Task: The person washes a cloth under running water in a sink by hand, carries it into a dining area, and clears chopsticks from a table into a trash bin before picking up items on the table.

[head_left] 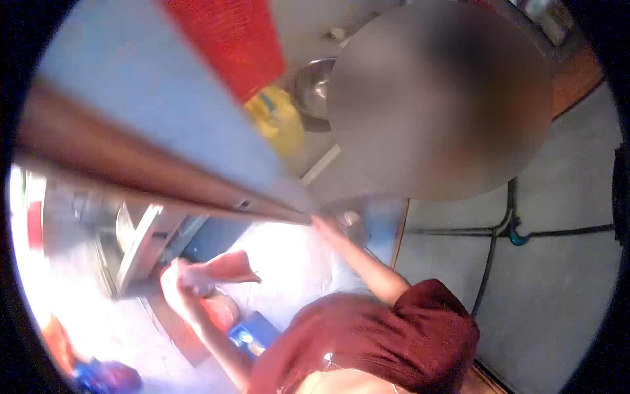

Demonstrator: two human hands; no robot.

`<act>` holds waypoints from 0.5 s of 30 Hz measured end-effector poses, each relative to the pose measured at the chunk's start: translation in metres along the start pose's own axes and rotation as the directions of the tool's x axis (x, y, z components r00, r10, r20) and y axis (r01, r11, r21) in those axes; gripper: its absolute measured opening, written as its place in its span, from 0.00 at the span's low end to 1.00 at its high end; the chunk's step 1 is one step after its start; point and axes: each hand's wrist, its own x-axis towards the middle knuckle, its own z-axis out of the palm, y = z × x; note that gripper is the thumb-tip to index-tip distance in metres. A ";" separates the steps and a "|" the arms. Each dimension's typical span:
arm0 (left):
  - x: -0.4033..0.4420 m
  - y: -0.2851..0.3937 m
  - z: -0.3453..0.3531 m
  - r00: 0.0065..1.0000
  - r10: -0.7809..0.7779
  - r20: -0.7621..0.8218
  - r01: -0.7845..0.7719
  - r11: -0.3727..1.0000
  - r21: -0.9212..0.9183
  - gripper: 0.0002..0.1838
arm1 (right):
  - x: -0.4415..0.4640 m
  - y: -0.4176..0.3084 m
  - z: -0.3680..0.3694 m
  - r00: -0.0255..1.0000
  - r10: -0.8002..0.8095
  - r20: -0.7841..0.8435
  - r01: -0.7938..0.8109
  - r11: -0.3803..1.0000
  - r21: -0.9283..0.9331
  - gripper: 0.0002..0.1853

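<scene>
My left hand (178, 279) is out to the left, closed around one end of a limp pinkish-brown piece (226, 268) that looks like cloth. Its exact kind is blurred. My right arm reaches forward, and my right hand (323, 228) is at the far end of a blue-grey door (177, 105) with a brown edge, seemingly gripping it. The fingers there are small and partly hidden.
Below my left hand, a blue box (254, 336) is on the bright floor. A blue-and-red bundle (108, 377) lies at lower left. Beyond the door are a red basket-like thing (236, 46), a yellow bag (277, 118) and a metal bowl (315, 88). Grey panels (558, 282) stand right.
</scene>
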 end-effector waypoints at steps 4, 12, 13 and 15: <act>-0.009 -0.026 0.004 0.982 -0.079 0.173 0.080 0.997 0.001 0.08 | -0.068 -0.071 0.147 0.881 -0.217 0.419 0.124 0.963 0.239 0.16; 0.002 -0.028 -0.054 0.997 -0.060 0.046 0.062 0.997 -0.051 0.08 | -0.111 -0.063 0.285 0.606 -0.298 0.738 0.264 0.950 0.166 0.19; 0.007 -0.033 -0.062 0.998 -0.043 0.035 0.045 0.997 -0.059 0.08 | -0.112 -0.066 0.291 0.623 -0.267 0.735 0.326 0.943 0.066 0.16; 0.025 -0.030 -0.078 1.000 -0.016 0.005 0.016 0.987 -0.160 0.08 | -0.115 -0.077 0.312 0.663 -0.230 0.713 0.365 0.930 -0.040 0.10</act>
